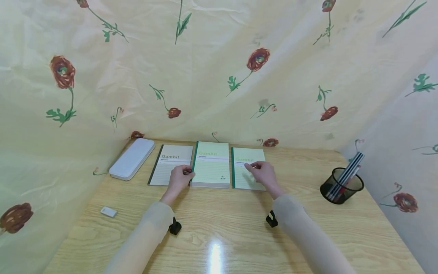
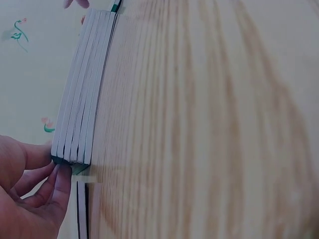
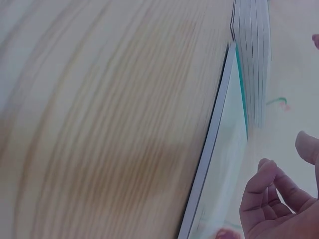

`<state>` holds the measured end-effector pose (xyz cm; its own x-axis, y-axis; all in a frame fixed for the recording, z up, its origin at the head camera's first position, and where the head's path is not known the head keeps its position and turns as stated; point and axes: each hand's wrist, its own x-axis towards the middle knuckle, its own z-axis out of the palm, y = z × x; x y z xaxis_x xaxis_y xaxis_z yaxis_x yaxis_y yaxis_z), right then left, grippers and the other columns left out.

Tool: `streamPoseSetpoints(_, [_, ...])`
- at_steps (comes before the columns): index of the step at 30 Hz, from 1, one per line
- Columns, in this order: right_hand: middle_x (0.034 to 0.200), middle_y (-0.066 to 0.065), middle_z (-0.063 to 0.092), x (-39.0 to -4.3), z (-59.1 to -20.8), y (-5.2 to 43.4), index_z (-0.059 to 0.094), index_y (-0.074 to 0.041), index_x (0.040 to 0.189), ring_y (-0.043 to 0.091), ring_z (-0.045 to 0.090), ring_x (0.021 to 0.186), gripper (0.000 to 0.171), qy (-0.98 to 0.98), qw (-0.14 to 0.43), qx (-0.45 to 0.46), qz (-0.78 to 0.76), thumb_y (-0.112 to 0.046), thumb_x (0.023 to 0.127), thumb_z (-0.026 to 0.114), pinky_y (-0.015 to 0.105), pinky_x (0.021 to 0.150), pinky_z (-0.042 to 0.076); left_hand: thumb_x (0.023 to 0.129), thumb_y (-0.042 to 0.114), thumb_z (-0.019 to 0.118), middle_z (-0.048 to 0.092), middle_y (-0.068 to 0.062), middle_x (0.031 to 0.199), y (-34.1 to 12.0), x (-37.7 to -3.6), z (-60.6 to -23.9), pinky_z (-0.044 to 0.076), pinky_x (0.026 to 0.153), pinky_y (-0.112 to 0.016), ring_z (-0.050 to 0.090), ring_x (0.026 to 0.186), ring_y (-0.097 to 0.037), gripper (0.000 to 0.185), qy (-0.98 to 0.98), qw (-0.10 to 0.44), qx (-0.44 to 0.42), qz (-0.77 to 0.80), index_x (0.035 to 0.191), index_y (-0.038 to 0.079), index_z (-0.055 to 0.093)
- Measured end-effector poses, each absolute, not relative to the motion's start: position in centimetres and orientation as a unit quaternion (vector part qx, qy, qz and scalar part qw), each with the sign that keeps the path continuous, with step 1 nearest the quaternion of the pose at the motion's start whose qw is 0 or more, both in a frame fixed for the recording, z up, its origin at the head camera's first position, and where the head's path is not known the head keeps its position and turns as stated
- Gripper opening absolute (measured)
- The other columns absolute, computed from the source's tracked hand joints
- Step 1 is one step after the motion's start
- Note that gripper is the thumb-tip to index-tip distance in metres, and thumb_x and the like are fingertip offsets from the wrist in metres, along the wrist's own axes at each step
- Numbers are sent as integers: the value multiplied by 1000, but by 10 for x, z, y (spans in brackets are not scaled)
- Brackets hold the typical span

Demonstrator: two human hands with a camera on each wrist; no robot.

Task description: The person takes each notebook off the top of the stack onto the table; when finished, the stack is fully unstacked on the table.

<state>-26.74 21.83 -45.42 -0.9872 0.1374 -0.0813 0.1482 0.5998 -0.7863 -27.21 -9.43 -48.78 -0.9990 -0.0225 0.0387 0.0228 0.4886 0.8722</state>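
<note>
A pale wood table (image 1: pixel 219 217) spreads under both hands, its streaky grain running nearer the person than the fingers, with a bright glare well short of them. Beyond the fingertips the table meets a cream cloth (image 1: pixel 205 76), wrinkled and printed with red poppies and green stems, which also hangs to the left and right of the hands and looks greyer at the right.

The left hand (image 1: pixel 179 177) has its fingers bent and its thumb and fingertips closed on the green spine of a stack (image 1: pixel 210 163) of pale green notebooks, which lies flat just right of those fingers. Left of them, partly hidden by the hand, lies the grey notebook (image 1: pixel 165 171) with a dark spine. Farther out to the left sits a white case (image 1: pixel 132 158) set aslant, near the cloth; a small white block (image 1: pixel 108 212) lies left of the left fingers and nearer the person.

The right hand (image 1: pixel 264 174) is held over the green notebook (image 1: pixel 243 178), fingers loosely curled around air, the thumb standing apart from the forefinger. The stack is left of these fingers. Well to their right stands a black mesh cup (image 1: pixel 343 198), with striped pencils (image 1: pixel 347 173) leaning out of it, away from the hand.
</note>
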Motion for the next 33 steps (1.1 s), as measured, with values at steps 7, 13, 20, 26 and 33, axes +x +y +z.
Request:
streamPoseSetpoints(7, [88, 9, 65, -274, -461, 181, 70, -3, 111, 19, 58, 69, 46, 893, 14, 70, -445, -46, 95, 66, 27, 58, 50, 91, 4, 69, 69, -15, 105, -96, -271, -489, 54, 86, -41, 64, 97, -28, 26, -861, 21, -1, -509, 116, -5, 68])
streamPoseSetpoints(13, [89, 10, 68, -275, -464, 154, 71, -1, 106, 20, 61, 71, 43, 901, 7, 59, -429, -42, 94, 67, 30, 62, 51, 91, 4, 70, 69, -15, 104, -95, -270, -487, 54, 85, -40, 64, 96, -28, 26, -861, 23, -4, -508, 115, -5, 68])
streamPoseSetpoints(20, [77, 8, 66, -273, -470, 138, 72, 3, 94, 18, 55, 66, 41, 912, -13, 40, -409, -38, 92, 71, 29, 60, 46, 91, 4, 70, 69, -15, 103, -93, -269, -486, 54, 85, -40, 64, 95, -28, 25, -861, 24, 0, -508, 115, -5, 68])
streamPoseSetpoints(26, [80, 11, 66, -273, -471, 134, 70, 5, 94, 20, 57, 68, 39, 913, -32, 43, -405, -33, 88, 77, 33, 63, 51, 91, 4, 70, 69, -16, 102, -92, -268, -487, 54, 83, -39, 64, 94, -28, 25, -857, 28, -1, -515, 114, -7, 68])
streamPoseSetpoints(33, [90, 15, 69, -271, -469, 132, 69, 6, 101, 24, 63, 77, 40, 910, -32, 49, -411, -30, 87, 78, 41, 73, 56, 92, 4, 69, 69, -16, 101, -92, -268, -490, 53, 81, -39, 63, 92, -27, 24, -858, 42, -6, -511, 114, -7, 69])
